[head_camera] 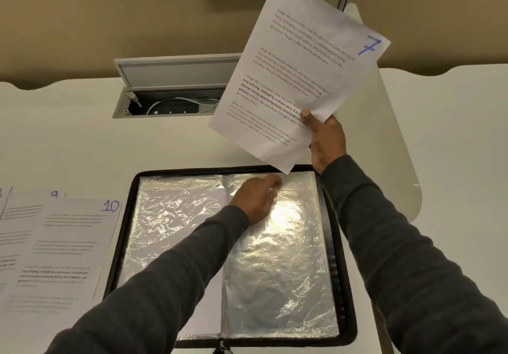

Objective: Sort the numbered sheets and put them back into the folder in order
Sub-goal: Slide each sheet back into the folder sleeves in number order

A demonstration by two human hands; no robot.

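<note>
at the worktop's (68,139) near edge, our folder (120,243) lies open. our right hand (327,139) clamps sheet 7 (302,59) above its far right corner; our left hand (255,197) touches the right sleeve's (283,271) top, pinching or not we cannot tell. sheet 9 (35,202) and sheet 10 (71,243) wait at the left edge, unfiled.

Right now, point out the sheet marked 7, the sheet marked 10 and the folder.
sheet marked 7 (297,79), head view, middle of its printed text.
sheet marked 10 (71,243), head view, middle of the page.
folder (122,230), head view, black zip edge on its left side.
</note>
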